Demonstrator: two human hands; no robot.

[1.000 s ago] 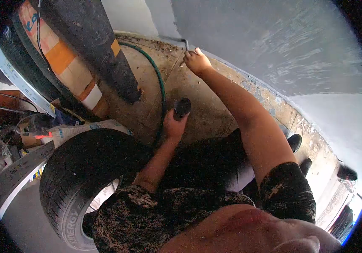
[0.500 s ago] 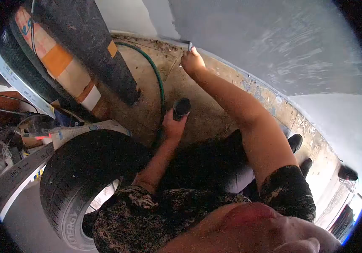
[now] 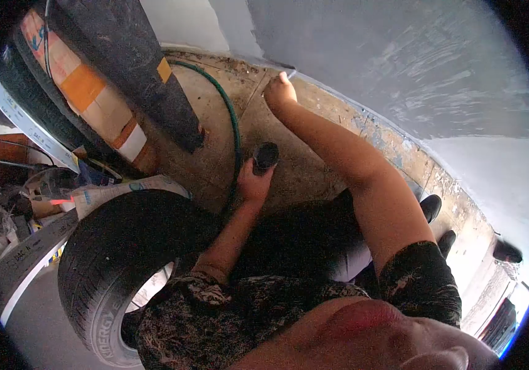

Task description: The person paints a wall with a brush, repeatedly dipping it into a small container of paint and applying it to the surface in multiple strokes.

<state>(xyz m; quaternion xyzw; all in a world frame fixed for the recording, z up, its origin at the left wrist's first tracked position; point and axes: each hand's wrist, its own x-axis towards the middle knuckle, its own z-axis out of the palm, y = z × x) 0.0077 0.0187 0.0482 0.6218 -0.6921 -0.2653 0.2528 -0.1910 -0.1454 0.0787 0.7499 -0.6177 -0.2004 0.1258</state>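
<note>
My left hand (image 3: 254, 185) is wrapped round a small dark cup-like container (image 3: 266, 156), held over the floor in the middle of the view. Farther up, my right hand (image 3: 280, 92) is closed on a thin tool (image 3: 291, 73) at the bottom of the grey wall (image 3: 388, 68). Most of the tool is hidden by the fingers, and its end points toward the wall's lower edge. The wall has a darker, streaky grey area beside paler parts.
A black tyre (image 3: 104, 271) stands at the lower left. Dark long panels (image 3: 123, 61) and taped cardboard (image 3: 86, 86) lean at the upper left. A green hose (image 3: 235, 123) curves over the stained floor (image 3: 301, 163). Dark shoes (image 3: 431, 208) show at the right.
My right hand has turned slightly, and the tool, upright before, now slants to the right toward the wall's edge. My left hand with the container has barely moved.
</note>
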